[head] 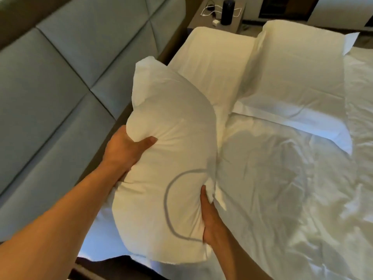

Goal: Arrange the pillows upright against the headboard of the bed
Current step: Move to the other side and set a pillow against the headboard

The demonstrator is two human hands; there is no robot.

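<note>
I hold a plump white pillow (171, 142) above the near corner of the bed, both hands gripping it. My left hand (123, 150) clutches its left edge, thumb pressed into the fabric. My right hand (212, 217) grips its lower right edge. A thin curved shadow crosses the pillow's front. Beyond it, a second white pillow (212, 61) leans near the grey padded headboard (50, 87). A third white pillow (298, 77) lies flatter on the bed to the right of the second.
Rumpled white bedding (282, 188) covers the mattress to the right. A nightstand (218, 19) at the far end carries a dark cylinder (228, 11), a white cable and a charger. The bed's dark frame edge shows at the bottom.
</note>
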